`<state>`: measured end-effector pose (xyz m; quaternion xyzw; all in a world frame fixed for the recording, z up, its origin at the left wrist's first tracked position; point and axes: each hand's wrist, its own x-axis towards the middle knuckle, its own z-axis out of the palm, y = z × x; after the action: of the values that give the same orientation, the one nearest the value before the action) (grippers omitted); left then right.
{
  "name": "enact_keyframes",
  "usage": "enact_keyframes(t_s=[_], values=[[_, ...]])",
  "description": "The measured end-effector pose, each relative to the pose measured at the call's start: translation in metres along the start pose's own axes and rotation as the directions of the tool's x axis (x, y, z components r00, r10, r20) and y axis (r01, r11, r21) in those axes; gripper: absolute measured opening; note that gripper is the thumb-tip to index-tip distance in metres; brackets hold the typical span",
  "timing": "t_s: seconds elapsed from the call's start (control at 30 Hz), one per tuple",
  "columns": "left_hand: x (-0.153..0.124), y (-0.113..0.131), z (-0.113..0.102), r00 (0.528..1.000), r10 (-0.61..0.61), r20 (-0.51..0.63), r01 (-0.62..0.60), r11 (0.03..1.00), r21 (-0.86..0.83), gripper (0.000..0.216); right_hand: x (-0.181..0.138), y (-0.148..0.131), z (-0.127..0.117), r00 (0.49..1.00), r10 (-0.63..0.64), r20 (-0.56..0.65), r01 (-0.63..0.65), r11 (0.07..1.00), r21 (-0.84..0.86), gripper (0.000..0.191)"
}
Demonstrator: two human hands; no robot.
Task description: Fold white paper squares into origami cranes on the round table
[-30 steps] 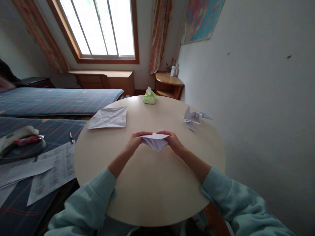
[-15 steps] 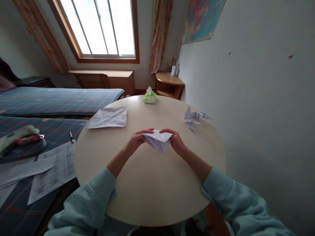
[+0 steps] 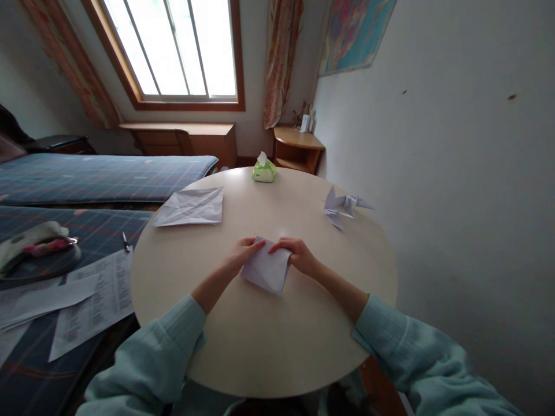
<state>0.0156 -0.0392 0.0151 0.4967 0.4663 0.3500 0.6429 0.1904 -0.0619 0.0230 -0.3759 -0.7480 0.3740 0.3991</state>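
Observation:
A folded white paper (image 3: 267, 271) lies flat as a small square on the round beige table (image 3: 260, 341). My left hand (image 3: 241, 254) presses on its upper left corner with fingers together. My right hand (image 3: 297, 254) rests on its upper right edge, fingers curled down onto the sheet. Both hands pin the paper to the tabletop.
A creased white sheet (image 3: 191, 207) lies at the table's left. A finished paper crane (image 3: 344, 207) sits at the right, near the wall. A green tissue pack (image 3: 264, 170) stands at the far edge. Printed papers (image 3: 93, 300) and a pen (image 3: 125, 241) lie on the bed to the left.
The paper was held up between both hands as a pointed, opened shape; now it is flattened onto the table as a square with both hands pressing it down.

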Motion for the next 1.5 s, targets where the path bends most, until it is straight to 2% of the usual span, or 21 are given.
enact_keyframes(t_s=[0.1, 0.2, 0.3, 0.4, 0.47, 0.53, 0.63, 0.7, 0.83, 0.97, 1.07, 1.17, 1.3, 1.4, 1.5], values=[[0.004, 0.000, -0.005, 0.976, 0.144, -0.164, -0.128, 0.987, 0.100, 0.039, 0.003, 0.004, -0.004, 0.998, 0.025, -0.065, -0.023, 0.999, 0.039, 0.029], [0.008, -0.001, -0.012, 0.937, 0.240, -0.253, -0.204, 0.965, 0.162, 0.040, 0.004, 0.006, -0.008, 0.986, 0.082, -0.143, -0.064, 0.990, 0.127, 0.024], [0.008, -0.001, -0.013, 0.928, 0.277, -0.248, -0.227, 0.950, 0.212, 0.039, 0.005, 0.007, -0.010, 0.959, 0.112, -0.259, -0.073, 0.985, 0.156, 0.020], [0.004, 0.000, -0.008, 0.944, 0.286, -0.165, -0.230, 0.928, 0.292, 0.038, 0.006, 0.010, -0.010, 0.919, 0.148, -0.365, -0.089, 0.981, 0.173, 0.018], [0.001, 0.001, -0.002, 0.952, 0.290, -0.100, -0.240, 0.907, 0.345, 0.036, 0.006, 0.012, -0.007, 0.932, 0.180, -0.314, -0.131, 0.976, 0.173, 0.026], [-0.002, 0.002, 0.002, 0.956, 0.290, -0.044, -0.251, 0.888, 0.386, 0.034, 0.005, 0.014, -0.003, 0.964, 0.211, -0.164, -0.194, 0.975, 0.109, 0.028], [-0.003, 0.001, 0.005, 0.964, 0.265, 0.013, -0.246, 0.874, 0.419, 0.033, 0.003, 0.015, 0.002, 0.969, 0.247, 0.017, -0.247, 0.969, -0.035, 0.033], [-0.002, -0.001, 0.004, 0.972, 0.230, 0.040, -0.226, 0.889, 0.399, 0.033, 0.002, 0.015, 0.003, 0.970, 0.241, 0.014, -0.239, 0.967, -0.085, 0.037], [0.001, -0.004, 0.002, 0.987, 0.154, 0.047, -0.161, 0.930, 0.330, 0.037, 0.005, 0.014, -0.001, 0.965, 0.212, -0.157, -0.234, 0.963, -0.135, 0.036], [0.002, -0.001, 0.001, 0.993, 0.114, 0.017, -0.114, 0.955, 0.274, 0.033, 0.008, 0.018, -0.007, 0.917, 0.216, -0.335, -0.267, 0.957, -0.114, 0.036], [0.003, 0.000, 0.001, 0.996, 0.091, 0.009, -0.091, 0.968, 0.234, 0.027, 0.008, 0.021, -0.008, 0.880, 0.216, -0.424, -0.285, 0.952, -0.107, 0.038], [0.003, 0.001, 0.002, 0.990, 0.140, -0.034, -0.129, 0.968, 0.214, 0.025, 0.008, 0.021, -0.008, 0.866, 0.216, -0.451, -0.286, 0.954, -0.091, 0.040], [0.000, 0.004, 0.003, 0.972, 0.207, -0.114, -0.193, 0.973, 0.127, 0.027, 0.009, 0.019, -0.007, 0.874, 0.254, -0.414, -0.293, 0.956, -0.032, 0.042], [-0.004, 0.007, 0.005, 0.987, 0.145, -0.071, -0.146, 0.989, 0.004, 0.032, 0.008, 0.018, -0.008, 0.866, 0.242, -0.438, -0.288, 0.957, -0.040, 0.044], [-0.006, 0.007, 0.008, 0.999, 0.019, 0.031, -0.017, 0.998, -0.054, 0.033, 0.008, 0.016, -0.008, 0.852, 0.230, -0.470, -0.287, 0.957, -0.053, 0.044]])
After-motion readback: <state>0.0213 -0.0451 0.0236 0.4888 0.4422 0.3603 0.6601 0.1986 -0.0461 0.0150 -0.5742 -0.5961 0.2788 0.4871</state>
